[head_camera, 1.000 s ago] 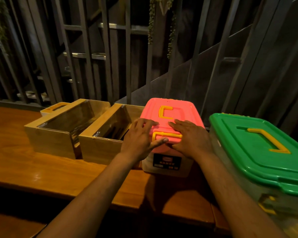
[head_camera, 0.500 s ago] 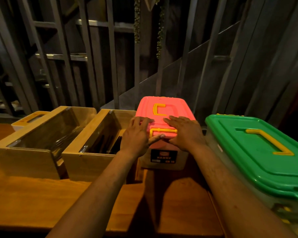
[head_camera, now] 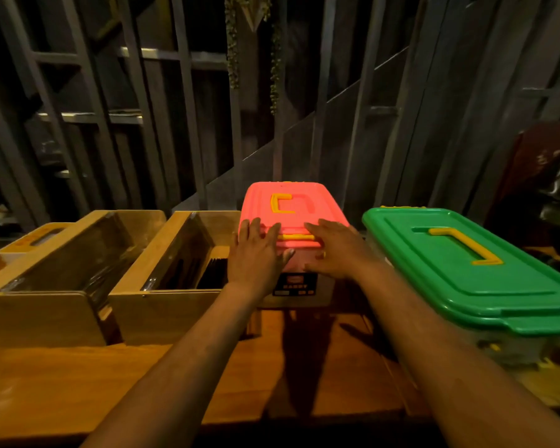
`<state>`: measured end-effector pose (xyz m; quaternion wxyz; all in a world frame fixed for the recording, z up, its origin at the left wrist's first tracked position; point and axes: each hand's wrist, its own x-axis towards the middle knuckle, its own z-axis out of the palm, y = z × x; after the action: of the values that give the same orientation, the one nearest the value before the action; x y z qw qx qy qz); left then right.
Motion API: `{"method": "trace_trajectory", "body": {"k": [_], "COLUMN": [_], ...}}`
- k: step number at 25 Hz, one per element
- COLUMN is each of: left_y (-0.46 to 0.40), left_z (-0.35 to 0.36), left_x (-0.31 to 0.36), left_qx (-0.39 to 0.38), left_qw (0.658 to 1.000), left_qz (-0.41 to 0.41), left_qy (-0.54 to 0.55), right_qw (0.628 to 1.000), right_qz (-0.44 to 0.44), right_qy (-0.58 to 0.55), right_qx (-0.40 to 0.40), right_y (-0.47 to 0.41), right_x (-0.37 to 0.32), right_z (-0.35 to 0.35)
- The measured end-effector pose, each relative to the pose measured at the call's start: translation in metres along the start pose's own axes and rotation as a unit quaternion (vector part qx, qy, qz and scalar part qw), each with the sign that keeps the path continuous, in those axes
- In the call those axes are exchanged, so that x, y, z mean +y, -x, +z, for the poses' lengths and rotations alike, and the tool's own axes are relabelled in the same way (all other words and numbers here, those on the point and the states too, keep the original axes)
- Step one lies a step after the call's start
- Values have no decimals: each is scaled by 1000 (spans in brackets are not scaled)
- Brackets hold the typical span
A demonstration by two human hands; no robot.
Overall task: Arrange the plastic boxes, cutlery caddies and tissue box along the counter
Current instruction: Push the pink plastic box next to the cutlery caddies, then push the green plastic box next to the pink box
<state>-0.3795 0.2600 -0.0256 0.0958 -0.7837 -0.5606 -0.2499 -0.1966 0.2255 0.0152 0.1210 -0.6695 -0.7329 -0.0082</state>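
A clear plastic box with a pink lid (head_camera: 298, 202) and yellow handles stands at the counter's back middle. My left hand (head_camera: 257, 253) and my right hand (head_camera: 340, 250) lie flat on the near part of that lid, fingers spread, thumbs over its front edge. To its right stands a bigger box with a green lid (head_camera: 466, 263). Two wooden cutlery caddies sit to its left, the right caddy (head_camera: 162, 312) touching the pink box and the left caddy (head_camera: 39, 315) beside it. A yellow-topped tissue box (head_camera: 29, 240) peeks out behind the left caddy.
The wooden counter (head_camera: 78, 383) runs left to right, with bare surface in front of the caddies and boxes. Behind the row rises a dark slatted wall (head_camera: 304, 124) with hanging plant strands. Dark bundled things (head_camera: 550, 176) sit at the far right.
The pink-lidded box has slid away from me under both hands, so its front now sits behind the caddies' fronts. My view has moved closer and to the right.
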Motion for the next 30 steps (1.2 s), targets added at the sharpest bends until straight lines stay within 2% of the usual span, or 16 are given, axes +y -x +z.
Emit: {"method": "trace_trajectory", "body": {"k": [2,5,7,9,11,15,19,22,26,30], "left_y": [21,53,70,81,92,109,112,104,85,57], "left_z": [-14,-36,-42,-42,-38,-20,-12,-14,-9,2], "left_x": [24,74,114,157,206,274,277,272,258,242], "left_qx": [17,67,65,54,47,11,56,46,46,31], "left_qw": [999,984,974,969,967,981,985,993,996,997], "left_qz": [23,83,108,119,116,80,47,38,46,54], "left_qy": [37,145,191,210,221,178,155,102,62,46], "right_qw": [996,988,983,979,978,982,992,993,991,991], "right_qz": [-10,-3,45,122,167,99,31,-13,-30,-27], "right_qy": [-81,-88,-95,-105,-106,-125,-91,-94,-88,-109], "right_qx": [35,123,151,127,66,97,86,73,95,74], "right_y": [39,106,148,185,209,219,217,215,187,155], "right_x": [8,46,88,137,181,233,242,241,241,239], "right_z": [-20,-59,-84,-98,-98,-72,-72,-72,-59,-58]}}
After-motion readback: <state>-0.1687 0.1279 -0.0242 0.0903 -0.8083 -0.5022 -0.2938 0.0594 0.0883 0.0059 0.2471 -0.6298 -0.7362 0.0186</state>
